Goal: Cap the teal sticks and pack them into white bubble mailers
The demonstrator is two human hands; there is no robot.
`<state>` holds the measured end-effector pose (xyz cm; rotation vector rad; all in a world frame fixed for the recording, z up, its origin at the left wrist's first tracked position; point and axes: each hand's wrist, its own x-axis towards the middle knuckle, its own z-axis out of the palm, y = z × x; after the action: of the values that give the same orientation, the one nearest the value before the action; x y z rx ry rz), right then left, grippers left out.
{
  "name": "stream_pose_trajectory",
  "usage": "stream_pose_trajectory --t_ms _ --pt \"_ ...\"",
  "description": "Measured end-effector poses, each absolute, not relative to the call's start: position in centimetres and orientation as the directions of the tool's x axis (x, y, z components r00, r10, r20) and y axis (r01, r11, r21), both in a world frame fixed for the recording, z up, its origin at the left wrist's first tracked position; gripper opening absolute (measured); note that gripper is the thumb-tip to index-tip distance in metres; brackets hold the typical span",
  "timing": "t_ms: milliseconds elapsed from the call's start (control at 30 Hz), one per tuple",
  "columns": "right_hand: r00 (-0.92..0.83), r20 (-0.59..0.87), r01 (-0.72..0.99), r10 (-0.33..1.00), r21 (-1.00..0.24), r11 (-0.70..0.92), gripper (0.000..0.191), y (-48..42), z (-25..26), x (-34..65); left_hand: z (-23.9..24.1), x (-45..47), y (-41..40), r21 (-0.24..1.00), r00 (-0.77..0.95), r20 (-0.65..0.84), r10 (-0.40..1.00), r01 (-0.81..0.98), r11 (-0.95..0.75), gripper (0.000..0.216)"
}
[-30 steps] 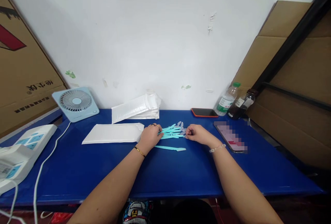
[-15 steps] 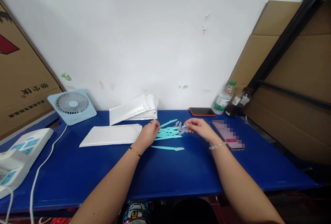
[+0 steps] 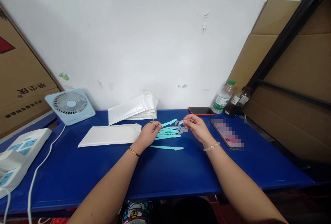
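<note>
My left hand (image 3: 148,133) pinches the handle end of a teal eyebrow razor (image 3: 170,122), whose blade end points up and right. Between the fingertips of my right hand (image 3: 198,128) is a small clear cap (image 3: 181,122), held just right of that razor's tip and apart from it. Below the hands lies a pile of teal razors (image 3: 168,135), partly covered by my left hand. Several loose clear caps (image 3: 183,129) are scattered at its right. One razor with a whitish blade end (image 3: 168,148) lies by itself nearer the table's front.
A flat white padded envelope (image 3: 108,135) lies left of my left hand, with a stack of them (image 3: 131,109) behind. Fan (image 3: 70,106) and power strip (image 3: 23,148) stand left. Phones (image 3: 201,111), (image 3: 227,134) and bottles (image 3: 222,100) are at right on the blue table (image 3: 176,172).
My right hand has moved slightly left and up with the clear cap, which now shows closer to the razor's tip. My left hand has moved slightly right with the razor.
</note>
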<state>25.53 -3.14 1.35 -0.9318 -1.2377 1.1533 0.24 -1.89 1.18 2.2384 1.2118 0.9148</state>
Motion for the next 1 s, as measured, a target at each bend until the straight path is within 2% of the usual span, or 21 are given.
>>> stream_pose_trajectory --t_ms 167,533,767,933,1000 --pt "0.001 0.311 -0.02 0.95 -0.95 0.311 0.029 -3.4 1.4 25.0 1.3 0.3 -2.0 0.585 0.442 0.325 0.836 0.601 -0.545 0.029" --pt "-0.029 0.341 0.092 0.94 -0.935 0.342 0.024 -3.4 1.2 25.2 1.2 0.1 -2.0 0.554 0.441 0.331 0.835 0.625 -0.55 0.028" --pt "-0.23 0.205 0.033 0.951 -0.975 0.218 0.03 -3.6 1.1 24.4 1.6 0.6 -2.8 0.529 0.498 0.31 0.81 0.617 -0.582 0.032" --pt "-0.485 0.013 0.225 0.874 -0.964 0.139 0.031 -3.9 2.1 26.2 1.5 1.1 -3.7 0.515 0.606 0.182 0.774 0.612 -0.6 0.03" --pt "-0.513 -0.03 0.316 0.858 -0.936 0.157 0.031 -3.7 2.3 27.3 1.4 1.3 -4.2 0.476 0.662 0.126 0.738 0.613 -0.631 0.029"
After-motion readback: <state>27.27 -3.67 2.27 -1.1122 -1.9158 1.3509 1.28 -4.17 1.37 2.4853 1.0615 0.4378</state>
